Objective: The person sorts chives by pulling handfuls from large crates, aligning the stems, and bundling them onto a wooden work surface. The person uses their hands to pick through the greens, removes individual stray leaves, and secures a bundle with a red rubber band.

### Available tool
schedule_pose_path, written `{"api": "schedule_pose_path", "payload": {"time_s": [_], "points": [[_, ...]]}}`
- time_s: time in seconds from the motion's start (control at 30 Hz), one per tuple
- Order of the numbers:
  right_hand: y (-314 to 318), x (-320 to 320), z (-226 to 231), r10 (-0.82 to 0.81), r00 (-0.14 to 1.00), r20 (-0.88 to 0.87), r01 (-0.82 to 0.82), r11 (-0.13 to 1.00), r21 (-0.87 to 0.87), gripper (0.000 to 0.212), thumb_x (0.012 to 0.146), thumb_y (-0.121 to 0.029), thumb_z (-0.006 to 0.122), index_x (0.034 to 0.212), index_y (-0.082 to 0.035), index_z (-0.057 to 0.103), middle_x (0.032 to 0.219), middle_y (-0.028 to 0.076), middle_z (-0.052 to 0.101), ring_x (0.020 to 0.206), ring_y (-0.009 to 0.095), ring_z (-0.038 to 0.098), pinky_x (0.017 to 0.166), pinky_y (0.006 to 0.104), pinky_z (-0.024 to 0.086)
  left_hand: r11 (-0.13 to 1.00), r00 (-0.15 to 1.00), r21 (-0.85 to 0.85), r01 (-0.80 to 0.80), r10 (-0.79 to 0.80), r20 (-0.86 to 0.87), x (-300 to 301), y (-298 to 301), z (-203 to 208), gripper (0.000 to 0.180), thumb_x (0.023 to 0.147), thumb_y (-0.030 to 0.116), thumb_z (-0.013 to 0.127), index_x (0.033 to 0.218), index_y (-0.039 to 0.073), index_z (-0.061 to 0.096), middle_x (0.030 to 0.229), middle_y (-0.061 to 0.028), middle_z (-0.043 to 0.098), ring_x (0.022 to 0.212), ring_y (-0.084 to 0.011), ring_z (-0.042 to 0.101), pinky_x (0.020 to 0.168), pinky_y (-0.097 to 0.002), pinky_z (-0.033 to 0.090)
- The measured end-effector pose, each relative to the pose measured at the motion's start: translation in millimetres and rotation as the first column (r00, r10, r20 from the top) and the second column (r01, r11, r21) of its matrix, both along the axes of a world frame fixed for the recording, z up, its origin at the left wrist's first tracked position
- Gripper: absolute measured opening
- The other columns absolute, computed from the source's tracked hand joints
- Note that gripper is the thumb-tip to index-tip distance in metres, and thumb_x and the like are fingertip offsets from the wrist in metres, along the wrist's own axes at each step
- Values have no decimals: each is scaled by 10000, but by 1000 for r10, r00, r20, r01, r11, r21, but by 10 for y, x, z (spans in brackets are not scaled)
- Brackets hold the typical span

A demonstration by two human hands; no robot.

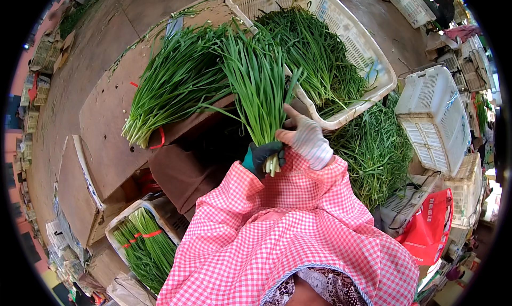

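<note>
My left hand (pixel 262 158), in a dark green and black glove, is closed round the pale lower ends of a bunch of garlic chives (pixel 255 93). The leaves fan upward, away from me. My right hand (pixel 308 138), in a white glove with bare fingertips, is just right of the stems. Its fingers are apart, and the thumb side seems to touch the bunch. Left of the bunch, a thick heap of garlic chives (pixel 176 74) lies on a brown board (pixel 104 130). A red tie (pixel 158 139) shows by the heap's cut ends.
A white plastic crate (pixel 385 71) of loose chives stands at the far right, with more greens (pixel 373 151) below it. Upturned crates (pixel 432 114) and a red bag (pixel 426 228) are further right. Near left, a crate (pixel 120 220) holds red-banded bunches (pixel 146 247).
</note>
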State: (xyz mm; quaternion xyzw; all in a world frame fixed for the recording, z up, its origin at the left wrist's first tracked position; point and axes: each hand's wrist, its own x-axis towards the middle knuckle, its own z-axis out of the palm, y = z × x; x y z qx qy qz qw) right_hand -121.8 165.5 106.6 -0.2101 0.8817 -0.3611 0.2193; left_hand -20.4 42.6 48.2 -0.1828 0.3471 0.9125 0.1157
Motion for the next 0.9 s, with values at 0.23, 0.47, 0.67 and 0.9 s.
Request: {"api": "schedule_pose_path", "payload": {"time_s": [0.23,0.47,0.67,0.9], "points": [[-102,-86,-225,18,999,-50,-18,1000,4,733,706,-299,633,1335,-10,393,933,219,641,865,340,626,781,374,493,993,999,116,-36,33,28,72,14,8,427,805,245,578,1110,-53,546,986,-195,628,861,-313,637,769,-446,525],[-55,-95,-206,17,984,178,16,983,-185,651,746,-273,618,1321,-37,422,931,209,647,832,319,640,748,346,497,819,998,572,-39,65,-26,142,-23,-165,524,856,291,497,1217,-87,467,1170,-264,552,1053,-423,559,935,-560,433],[-45,-37,-127,57,995,77,-47,992,-114,734,709,-310,690,1327,-33,406,943,217,647,856,341,632,747,353,492,985,997,-158,-70,73,11,140,30,-127,352,858,253,584,1052,-40,574,920,-161,644,804,-248,647,715,-343,526],[-39,-8,-254,-30,984,173,69,972,-225,542,739,-180,641,1244,-56,487,930,161,656,846,294,640,746,332,497,997,997,-12,-80,80,-3,70,144,-4,331,798,247,668,1013,5,599,857,-101,649,728,-199,648,635,-311,532]]}}
